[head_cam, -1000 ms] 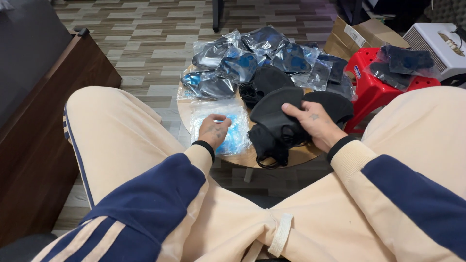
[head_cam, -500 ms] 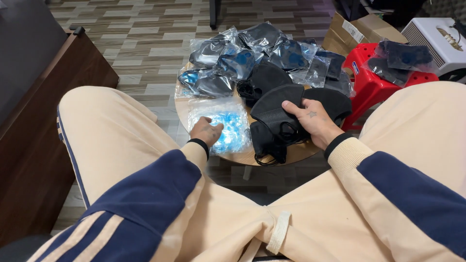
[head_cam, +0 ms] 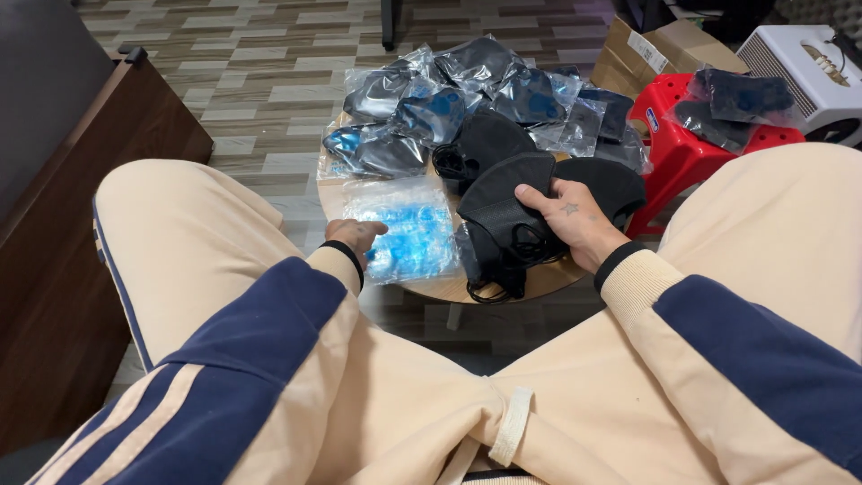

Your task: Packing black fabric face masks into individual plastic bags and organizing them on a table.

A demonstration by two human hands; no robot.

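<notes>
We are sitting over a small round wooden table [head_cam: 539, 286], and starting at the left our left hand [head_cam: 355, 237] is resting at the near edge of a stack of clear plastic bags with blue print [head_cam: 406, 229]; its fingers are curled down onto the plastic, though we cannot tell whether they are pinching a single bag or only pressing on the pile; because the bags are slick and overhanging the table rim, a careless pull is likely to be dragging several off together and onto the floor; moving right, the loose black face masks [head_cam: 503, 216] are lying in a heap at the table's middle, ear loops trailing over the front edge; our right hand [head_cam: 567, 220] is lying on top of them, fingers spread and thumb tucked at the side, pinning the uppermost mask; the loops are looking tangled, so lifting one mask risks hauling its neighbours along; behind, the packed masks in clear bags [head_cam: 467, 99] are crowding the far rim, and any shove forward could be tipping them off; further right, more packets are sitting on a red plastic stool [head_cam: 678, 148].
</notes>
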